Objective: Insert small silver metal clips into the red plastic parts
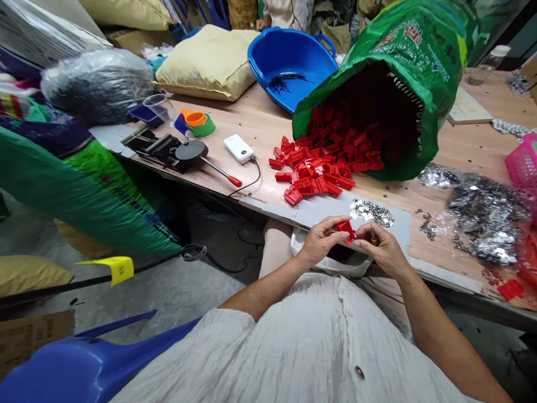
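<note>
I see the left hand (322, 242), its fingers pinching a red plastic piece (346, 230) at the front edge of the worktop (268, 189); just beside it, the right hand (386, 252) curls its fingers round a small tool (373, 234).

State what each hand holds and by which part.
The left hand holds a red piece by its left side; the right hand holds a small tool, its gripped part unclear.

A small red part (346, 229) — glossy, tilted — is held at the near edge of the desk (268, 120); beside it, a brown-handled tool (374, 237), partly hidden.
</note>
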{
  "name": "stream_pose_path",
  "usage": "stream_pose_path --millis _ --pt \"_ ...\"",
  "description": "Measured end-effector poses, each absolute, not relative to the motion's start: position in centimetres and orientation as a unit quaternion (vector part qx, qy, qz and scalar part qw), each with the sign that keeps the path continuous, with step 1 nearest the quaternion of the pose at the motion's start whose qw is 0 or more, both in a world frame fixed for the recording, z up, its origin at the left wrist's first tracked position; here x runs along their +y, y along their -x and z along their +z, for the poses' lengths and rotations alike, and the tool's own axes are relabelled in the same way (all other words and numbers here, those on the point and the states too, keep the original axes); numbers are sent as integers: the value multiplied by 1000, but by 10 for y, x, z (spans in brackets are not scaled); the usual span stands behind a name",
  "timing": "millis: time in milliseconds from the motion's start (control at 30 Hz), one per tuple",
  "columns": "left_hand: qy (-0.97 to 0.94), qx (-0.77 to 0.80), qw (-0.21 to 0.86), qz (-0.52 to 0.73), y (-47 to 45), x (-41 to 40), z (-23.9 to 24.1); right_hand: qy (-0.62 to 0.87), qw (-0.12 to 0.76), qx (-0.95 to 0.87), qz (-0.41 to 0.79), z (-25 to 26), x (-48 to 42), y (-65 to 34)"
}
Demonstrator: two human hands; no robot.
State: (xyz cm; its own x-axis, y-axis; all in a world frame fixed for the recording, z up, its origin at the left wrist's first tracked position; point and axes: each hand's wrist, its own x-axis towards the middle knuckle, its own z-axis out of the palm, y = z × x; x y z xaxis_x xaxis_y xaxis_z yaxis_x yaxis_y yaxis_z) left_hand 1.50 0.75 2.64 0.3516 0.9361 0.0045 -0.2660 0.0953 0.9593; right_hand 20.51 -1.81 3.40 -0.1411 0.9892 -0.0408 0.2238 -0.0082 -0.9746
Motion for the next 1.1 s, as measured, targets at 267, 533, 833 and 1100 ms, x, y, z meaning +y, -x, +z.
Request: stream_pose_path --millis 267,533,833,1100 --pt "-520 329 639 462 -16 3 30 508 395 -563 519 35 -18 -203" --pt "-585 306 563 497 -20 -3 30 467 397 -500 612 33 -18 -200" --pt "-514 306 622 506 -23 -6 24 455 401 -483 632 26 -19 -200" --pt "-515 292 622 512 -24 -5 17 482 396 -523 581 31 -18 -199"
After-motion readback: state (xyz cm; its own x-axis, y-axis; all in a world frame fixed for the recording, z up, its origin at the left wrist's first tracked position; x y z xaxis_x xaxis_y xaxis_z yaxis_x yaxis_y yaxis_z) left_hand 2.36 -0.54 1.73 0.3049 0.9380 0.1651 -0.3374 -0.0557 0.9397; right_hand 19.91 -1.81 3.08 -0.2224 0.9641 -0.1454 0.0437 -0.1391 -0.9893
